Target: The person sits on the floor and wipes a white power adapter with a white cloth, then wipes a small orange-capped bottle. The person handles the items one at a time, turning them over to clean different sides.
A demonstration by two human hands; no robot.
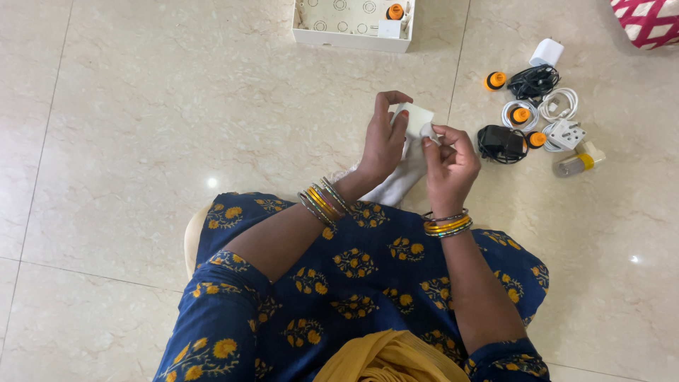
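- Blue cloth printed with yellow flowers (368,276) covers the lap of the person sitting on the pale marble floor (141,141), bangles on both wrists.
- Just above the knees, the left hand (382,145) wraps closed around a small white adapter block (419,117), fingers curled over its top edge.
- The right hand (449,166) pinches at the block's near face with thumb and forefinger; a white cloth (396,180) hangs under both hands.
- It looks like a wiping or fitting step, mid-way; a firm hold with the left seems needed as the right works.
- Farther right lie coiled cables (534,81), orange-capped knobs (495,80), and plugs (566,133).
- Farthest, a white box (351,39) sits by the top edge.
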